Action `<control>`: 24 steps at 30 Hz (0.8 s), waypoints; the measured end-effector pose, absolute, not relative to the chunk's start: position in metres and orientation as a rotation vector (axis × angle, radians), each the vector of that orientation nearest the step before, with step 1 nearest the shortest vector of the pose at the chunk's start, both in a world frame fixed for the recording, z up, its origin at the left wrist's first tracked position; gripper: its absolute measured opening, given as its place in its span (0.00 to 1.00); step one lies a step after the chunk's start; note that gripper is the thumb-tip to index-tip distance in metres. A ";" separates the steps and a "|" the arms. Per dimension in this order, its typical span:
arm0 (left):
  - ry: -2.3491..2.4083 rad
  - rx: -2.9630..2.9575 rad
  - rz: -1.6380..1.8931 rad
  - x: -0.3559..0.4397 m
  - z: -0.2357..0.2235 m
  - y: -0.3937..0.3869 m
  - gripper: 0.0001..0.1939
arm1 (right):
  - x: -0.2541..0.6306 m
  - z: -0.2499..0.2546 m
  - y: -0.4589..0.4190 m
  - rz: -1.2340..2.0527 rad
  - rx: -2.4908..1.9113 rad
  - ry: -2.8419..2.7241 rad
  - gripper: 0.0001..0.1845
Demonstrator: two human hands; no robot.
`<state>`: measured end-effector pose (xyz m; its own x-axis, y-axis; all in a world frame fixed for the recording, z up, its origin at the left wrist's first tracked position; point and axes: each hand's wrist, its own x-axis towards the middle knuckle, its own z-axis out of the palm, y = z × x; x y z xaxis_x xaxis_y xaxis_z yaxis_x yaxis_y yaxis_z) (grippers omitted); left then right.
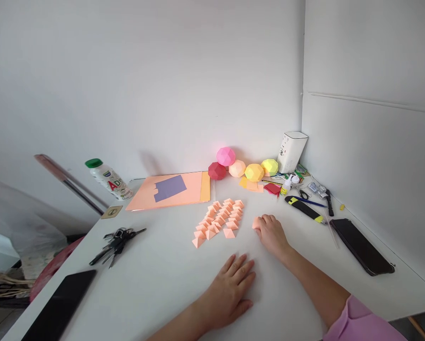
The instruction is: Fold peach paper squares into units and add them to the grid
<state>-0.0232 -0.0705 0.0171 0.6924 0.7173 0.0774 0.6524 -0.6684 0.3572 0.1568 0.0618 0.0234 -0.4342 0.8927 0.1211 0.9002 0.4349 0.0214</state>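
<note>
My right hand (273,235) is closed around a small peach folded paper piece (256,223), mostly hidden by the fingers, at the table's surface. Flat on the white table (155,284) lies my left hand (230,293), fingers stretched out and holding nothing. Beyond it, several peach paper pyramids (217,220) stand in slanting rows. One of these pyramids (229,233) sits at the near right end of the group, between the two hands.
Faceted paper balls (225,157) line the back wall. Peach sheets (145,194) carry a purple paper piece (170,187). A bottle (109,180), keys (117,244) and a black tablet-like object (61,303) are left; a utility knife (305,210) and dark phone (361,246) right.
</note>
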 end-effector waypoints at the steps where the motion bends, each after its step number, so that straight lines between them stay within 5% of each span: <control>1: 1.084 2.599 0.294 -0.023 0.017 -0.071 0.27 | 0.157 0.023 0.062 -0.126 -1.616 -2.586 0.09; 24: 1.080 2.567 0.285 -0.022 0.019 -0.071 0.27 | 0.161 0.016 0.066 -0.264 -1.489 -2.523 0.22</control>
<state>-0.0219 -0.0708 0.0186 0.6908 0.7212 0.0515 0.6529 -0.6529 0.3839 0.1609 0.0658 0.0162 -0.4727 0.8418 0.2608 0.8775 0.4768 0.0515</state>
